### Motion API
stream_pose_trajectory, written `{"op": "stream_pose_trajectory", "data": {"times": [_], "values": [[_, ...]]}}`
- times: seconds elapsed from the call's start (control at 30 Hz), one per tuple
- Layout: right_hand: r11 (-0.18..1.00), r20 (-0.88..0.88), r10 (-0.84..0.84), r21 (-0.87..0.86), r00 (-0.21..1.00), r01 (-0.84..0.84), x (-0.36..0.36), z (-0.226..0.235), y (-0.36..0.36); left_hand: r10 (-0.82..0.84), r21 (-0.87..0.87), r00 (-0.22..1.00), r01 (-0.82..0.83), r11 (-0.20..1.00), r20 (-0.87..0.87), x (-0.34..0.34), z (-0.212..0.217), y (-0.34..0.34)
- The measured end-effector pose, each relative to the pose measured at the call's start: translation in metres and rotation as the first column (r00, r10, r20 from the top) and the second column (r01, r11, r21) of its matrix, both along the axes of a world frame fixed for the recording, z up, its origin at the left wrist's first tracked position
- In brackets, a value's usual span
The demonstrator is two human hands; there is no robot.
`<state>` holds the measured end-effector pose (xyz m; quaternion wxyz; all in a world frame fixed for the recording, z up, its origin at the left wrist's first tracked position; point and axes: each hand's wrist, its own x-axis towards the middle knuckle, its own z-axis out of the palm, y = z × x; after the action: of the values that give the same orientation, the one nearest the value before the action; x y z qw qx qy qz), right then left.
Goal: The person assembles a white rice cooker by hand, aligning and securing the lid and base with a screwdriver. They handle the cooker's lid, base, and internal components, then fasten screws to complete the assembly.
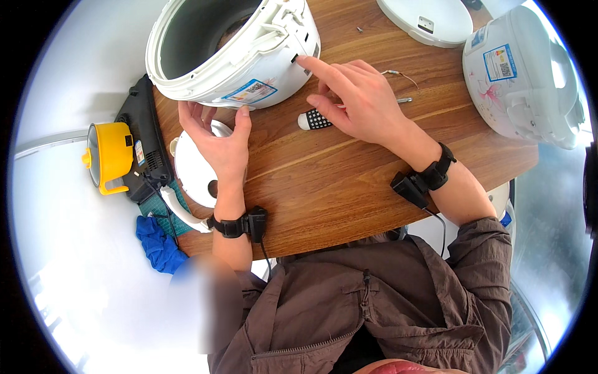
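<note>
The white rice cooker body [283, 81], its lid off and its grey interior showing, leans tilted at the far left of the table. My left hand [218, 140] grips its lower near edge, thumb and fingers apart against the shell. At the cooker's right side, the index fingertip of my right hand [361, 103] touches beside a small dark slot. My right thumb is apart from that finger; the other fingers are partly hidden. Below the right thumb shows the black-and-white dotted handle of a screwdriver [321, 118], which seems to lie on the table under the hand.
A round white cover [194, 168] lies beneath my left hand. Another rice cooker [492, 93] stands right, near a white lid [430, 22]. Thin wires [405, 78] and a small screw [359, 29] lie on the wooden table [311, 199]. A yellow pot [112, 149] and black case [140, 118] are left.
</note>
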<state>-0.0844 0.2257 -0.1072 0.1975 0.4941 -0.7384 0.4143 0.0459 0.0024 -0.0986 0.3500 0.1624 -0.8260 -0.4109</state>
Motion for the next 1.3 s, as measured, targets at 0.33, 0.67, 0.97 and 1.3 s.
{"op": "stream_pose_trajectory", "data": {"times": [0.33,0.67,0.97,1.3], "values": [[1.000,-0.002,-0.005,0.010,1.000,0.005,0.0001,0.0001,-0.0009,-0.011,0.022,1.000,0.012,1.000,-0.013,-0.0001,-0.0011,-0.0011],[1.000,0.041,0.010,0.017,0.999,-0.010,0.0015,0.0037,-0.0015,-0.033,0.035,0.998,0.035,0.999,-0.044,-0.0005,-0.0020,-0.0020],[0.999,0.046,0.016,0.028,0.999,-0.017,0.0005,0.0024,-0.0010,-0.028,0.007,0.999,0.028,1.000,-0.020,0.0000,-0.0039,-0.0054],[0.999,0.111,0.009,-0.033,0.994,-0.005,0.0014,0.0037,-0.0004,-0.024,0.015,0.999,0.024,1.000,-0.025,0.0001,-0.0062,-0.0065]]}}
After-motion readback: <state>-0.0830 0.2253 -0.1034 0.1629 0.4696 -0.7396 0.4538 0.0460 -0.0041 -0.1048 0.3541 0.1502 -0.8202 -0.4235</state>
